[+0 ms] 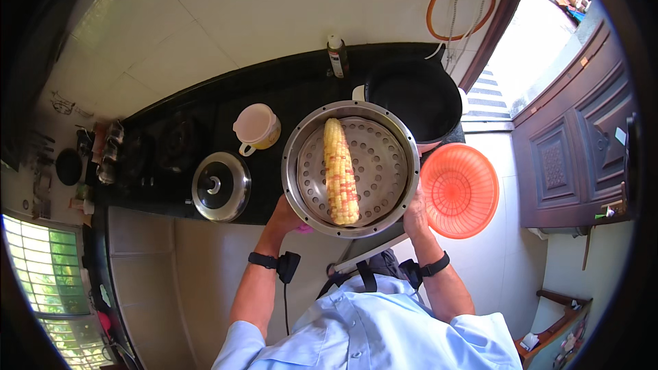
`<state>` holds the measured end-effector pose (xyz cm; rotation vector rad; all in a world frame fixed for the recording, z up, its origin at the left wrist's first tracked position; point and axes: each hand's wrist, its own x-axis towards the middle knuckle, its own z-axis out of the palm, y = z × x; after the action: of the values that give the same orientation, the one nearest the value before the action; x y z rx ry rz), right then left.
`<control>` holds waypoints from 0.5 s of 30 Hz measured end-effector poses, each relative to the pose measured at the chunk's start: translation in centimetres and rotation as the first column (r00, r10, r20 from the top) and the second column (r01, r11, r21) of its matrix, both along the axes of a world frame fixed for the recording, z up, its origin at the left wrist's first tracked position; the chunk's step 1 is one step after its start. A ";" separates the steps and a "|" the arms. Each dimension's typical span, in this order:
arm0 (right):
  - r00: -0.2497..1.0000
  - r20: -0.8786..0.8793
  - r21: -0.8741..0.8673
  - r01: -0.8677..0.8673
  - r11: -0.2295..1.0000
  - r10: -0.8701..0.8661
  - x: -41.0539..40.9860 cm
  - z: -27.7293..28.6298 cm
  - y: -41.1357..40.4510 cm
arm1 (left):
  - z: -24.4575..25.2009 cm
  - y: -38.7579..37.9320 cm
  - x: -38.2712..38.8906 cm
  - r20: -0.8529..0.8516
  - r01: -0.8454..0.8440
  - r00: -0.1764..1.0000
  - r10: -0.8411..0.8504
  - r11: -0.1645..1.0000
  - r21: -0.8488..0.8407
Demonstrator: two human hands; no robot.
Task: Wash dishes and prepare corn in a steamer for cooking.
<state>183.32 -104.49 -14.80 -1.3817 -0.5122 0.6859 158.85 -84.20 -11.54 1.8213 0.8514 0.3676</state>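
Observation:
Both my hands hold a round metal steamer pot (294, 205) up in front of me. My left hand (282, 216) grips its lower left side, with something pink beside the fingers, and my right hand (415, 210) its lower right side; the fingers are partly hidden by the pot. Inside, on a perforated steel plate (380, 174), lies one ear of corn (340, 174) with yellow and reddish kernels. Behind the pot, to the right, a dark-lined deep pot (416, 97) with light handles stands on the counter. An orange-red plastic basket (459, 191) is right of my right hand.
On the black counter (298, 92) are a glass lid with a steel rim (222, 187), a lidded cup (257, 126) and a spray can (336, 56) by the wall. A gas stove (177, 141) lies further left. A carved wooden door (570, 154) stands at the right.

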 end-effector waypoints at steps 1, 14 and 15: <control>0.997 -0.072 0.052 -0.021 0.998 0.025 0.1 -0.3 0.3 | -0.2 0.5 -0.3 -0.002 0.053 0.999 -0.053 0.997 -0.052; 0.931 -0.363 0.259 0.128 0.957 -0.026 -0.2 -6.6 1.4 | 2.6 1.7 2.0 -0.121 0.084 0.981 -0.155 0.886 -0.457; 0.932 -0.360 0.270 0.143 0.952 -0.038 -0.5 -6.5 1.9 | 2.4 2.0 2.0 -0.152 0.066 0.976 -0.154 0.881 -0.468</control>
<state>182.84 -102.62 -21.26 -0.9699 -0.2480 0.7293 160.89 -82.20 -9.10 1.4593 0.8704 -0.0822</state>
